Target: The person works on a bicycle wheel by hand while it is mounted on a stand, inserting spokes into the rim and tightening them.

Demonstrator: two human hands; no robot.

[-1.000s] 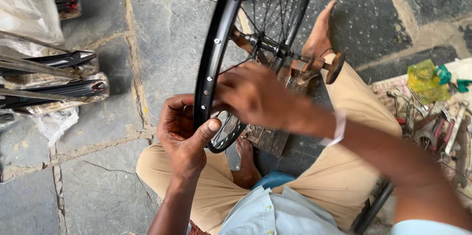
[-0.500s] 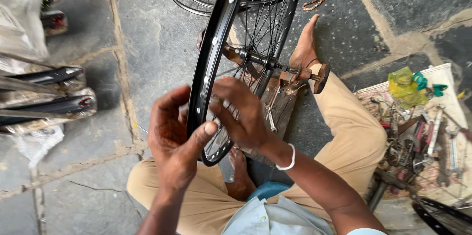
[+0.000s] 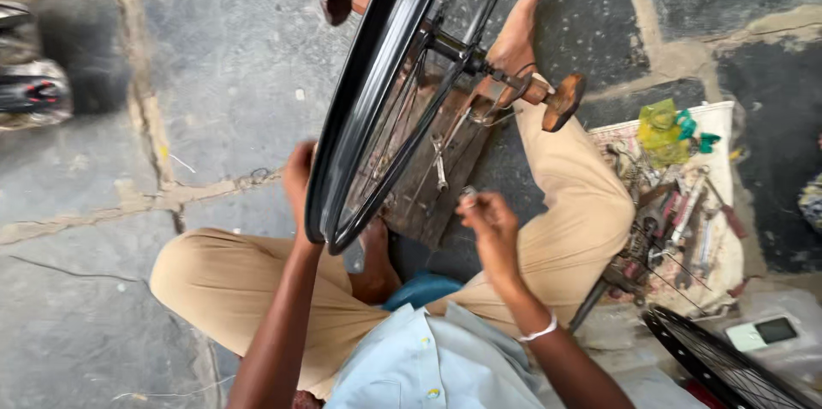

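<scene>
A black bicycle wheel rim (image 3: 368, 109) stands upright at the centre, its axle (image 3: 479, 62) resting on a wooden stand (image 3: 437, 178) between the seated person's legs. The left hand (image 3: 300, 182) is closed around the rim's lower edge at seven o'clock. The right hand (image 3: 488, 220), at four o'clock from the hub, pinches a small metal piece (image 3: 468, 193) between its fingertips. Scattered tools (image 3: 676, 220) lie on a cloth at three o'clock.

A grey stone-slab floor (image 3: 214, 75) is carrying a tool-strewn cloth (image 3: 728, 195) and a wooden board (image 3: 428, 195).
</scene>
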